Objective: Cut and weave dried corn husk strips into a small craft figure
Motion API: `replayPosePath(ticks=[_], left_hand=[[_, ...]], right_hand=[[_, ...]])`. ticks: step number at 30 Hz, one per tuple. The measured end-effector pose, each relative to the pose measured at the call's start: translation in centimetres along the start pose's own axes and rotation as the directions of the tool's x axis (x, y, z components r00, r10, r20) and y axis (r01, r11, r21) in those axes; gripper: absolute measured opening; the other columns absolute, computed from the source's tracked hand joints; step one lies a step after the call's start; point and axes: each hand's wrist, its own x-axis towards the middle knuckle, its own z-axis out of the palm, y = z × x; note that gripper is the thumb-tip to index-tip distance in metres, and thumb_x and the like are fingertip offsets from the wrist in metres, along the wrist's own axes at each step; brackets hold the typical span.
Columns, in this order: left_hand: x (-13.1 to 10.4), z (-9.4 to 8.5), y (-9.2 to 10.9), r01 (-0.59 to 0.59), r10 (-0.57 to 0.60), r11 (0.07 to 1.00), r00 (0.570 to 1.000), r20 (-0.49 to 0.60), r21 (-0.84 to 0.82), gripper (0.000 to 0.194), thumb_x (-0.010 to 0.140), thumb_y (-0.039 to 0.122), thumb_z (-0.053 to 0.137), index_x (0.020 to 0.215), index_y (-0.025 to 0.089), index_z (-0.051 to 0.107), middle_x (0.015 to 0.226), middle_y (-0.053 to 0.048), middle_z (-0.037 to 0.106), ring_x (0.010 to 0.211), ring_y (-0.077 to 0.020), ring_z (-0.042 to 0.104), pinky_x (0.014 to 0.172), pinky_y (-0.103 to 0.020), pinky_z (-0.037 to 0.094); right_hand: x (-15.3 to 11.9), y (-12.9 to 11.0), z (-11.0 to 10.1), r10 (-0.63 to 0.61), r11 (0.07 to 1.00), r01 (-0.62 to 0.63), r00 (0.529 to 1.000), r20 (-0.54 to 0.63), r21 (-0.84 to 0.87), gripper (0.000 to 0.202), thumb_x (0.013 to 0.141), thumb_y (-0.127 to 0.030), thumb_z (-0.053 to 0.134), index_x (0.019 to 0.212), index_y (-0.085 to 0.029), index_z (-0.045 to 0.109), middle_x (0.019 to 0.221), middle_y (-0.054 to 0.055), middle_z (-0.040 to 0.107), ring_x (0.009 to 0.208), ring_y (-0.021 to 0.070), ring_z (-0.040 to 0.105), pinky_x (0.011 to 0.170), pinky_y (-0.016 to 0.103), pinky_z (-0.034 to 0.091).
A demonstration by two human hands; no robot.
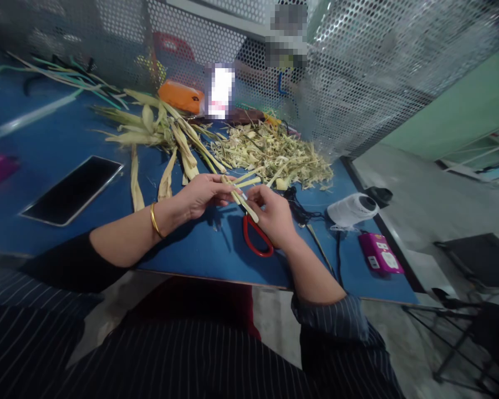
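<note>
Pale green husk strips (249, 210) cross between my two hands over the blue table. My left hand (208, 195) is closed on them, thumb and fingers pinching near their upper end. Beside it, my right hand (274, 213) is closed with its fingertips at the same strips. Red-handled scissors (258, 244) lie on the table just under my right hand, their blades mostly hidden. Behind my hands spreads a heap of shredded husk bits (274, 149). Long dried husks (184, 147) lie to the left of the heap, some reaching toward my left wrist.
A black phone (72, 190) lies on the blue table (199, 257) at left. White thread spool (352, 210), black cord (301, 208) and purple box (380, 254) are at right. An orange packet (181, 97) sits by the perforated metal screen (336, 72) behind.
</note>
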Motion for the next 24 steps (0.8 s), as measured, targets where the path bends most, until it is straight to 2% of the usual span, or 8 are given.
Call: replayPosePath(ticks=[2,4,6,7,11,16,20,24], left_hand=[[0.2,-0.1,0.1,0.013,-0.014,1.000,1.000,-0.021,-0.005,0.014,0.077,0.012,0.071,0.090,0.011,0.067,0.080,-0.007,0.072,0.064,-0.0106,0.067,0.050,-0.017,0.048],[0.4,-0.3,0.0,0.012,-0.012,1.000,1.000,-0.022,0.011,0.009,0.076,0.013,0.072,0.082,0.011,0.066,0.074,-0.005,0.070,0.062,-0.0102,0.066,0.051,-0.017,0.048],[0.5,-0.5,-0.3,-0.009,0.009,0.999,1.000,0.015,0.039,0.010,0.074,0.016,0.074,0.080,0.012,0.067,0.072,-0.004,0.070,0.061,-0.0097,0.065,0.051,-0.017,0.048],[0.5,-0.7,-0.4,-0.028,0.025,0.998,0.999,0.046,0.059,0.011,0.074,0.018,0.075,0.081,0.012,0.069,0.072,-0.004,0.070,0.061,-0.0095,0.064,0.052,-0.017,0.048],[0.5,-0.8,-0.8,-0.142,0.125,0.975,0.986,0.108,0.171,0.014,0.074,0.023,0.075,0.083,0.013,0.073,0.070,-0.004,0.069,0.061,-0.0103,0.063,0.054,-0.019,0.049],[-0.6,0.2,-0.6,-0.251,0.199,0.920,0.961,0.192,0.303,0.015,0.074,0.023,0.072,0.083,0.012,0.076,0.076,-0.006,0.071,0.064,-0.0111,0.062,0.057,-0.022,0.050],[-1.4,0.9,-0.4,-0.275,0.184,0.903,0.942,0.282,0.331,0.015,0.078,0.018,0.067,0.087,0.011,0.077,0.075,-0.006,0.072,0.064,-0.0106,0.064,0.060,-0.020,0.049],[-1.6,1.3,-0.3,-0.187,0.111,0.943,0.957,0.269,0.275,0.016,0.082,0.019,0.063,0.088,0.010,0.075,0.079,-0.008,0.073,0.069,-0.0129,0.068,0.065,-0.023,0.052]], right_hand=[[0.0,-0.1,-0.4,-0.248,0.957,0.254,0.967,0.064,-0.140,0.027,0.087,-0.022,0.058,0.113,-0.021,0.063,0.093,0.005,0.073,0.080,0.0170,0.064,0.073,0.030,0.046],[0.1,0.0,-0.5,-0.426,0.864,0.435,0.900,0.092,-0.254,0.026,0.092,-0.023,0.052,0.114,-0.020,0.065,0.098,0.007,0.074,0.086,0.0188,0.066,0.080,0.033,0.046],[0.1,0.1,-0.5,-0.508,0.813,0.504,0.859,0.068,-0.292,0.024,0.095,-0.022,0.048,0.108,-0.020,0.068,0.096,0.007,0.075,0.087,0.0186,0.066,0.083,0.034,0.046],[0.1,0.1,-0.5,-0.518,0.817,0.509,0.854,0.044,-0.270,0.024,0.096,-0.022,0.046,0.106,-0.020,0.068,0.097,0.007,0.075,0.088,0.0181,0.067,0.084,0.034,0.046],[0.1,-0.1,-0.9,-0.437,0.894,0.426,0.898,-0.058,-0.142,0.022,0.097,-0.025,0.048,0.102,-0.024,0.069,0.100,0.004,0.075,0.094,0.0166,0.067,0.086,0.033,0.046],[0.1,-0.2,-0.6,-0.349,0.926,0.298,0.908,-0.230,-0.230,0.020,0.096,-0.030,0.049,0.090,-0.025,0.068,0.092,0.004,0.073,0.092,0.0183,0.065,0.090,0.037,0.043],[0.1,0.4,0.4,-0.200,0.949,0.122,0.946,-0.254,-0.291,0.024,0.097,-0.033,0.045,0.084,-0.022,0.062,0.078,0.005,0.070,0.074,0.0182,0.061,0.072,0.032,0.040],[0.1,0.7,1.2,-0.060,0.947,-0.023,0.967,-0.248,-0.320,0.028,0.096,-0.038,0.046,0.077,-0.022,0.058,0.063,0.002,0.061,0.057,0.0155,0.049,0.059,0.029,0.028]])
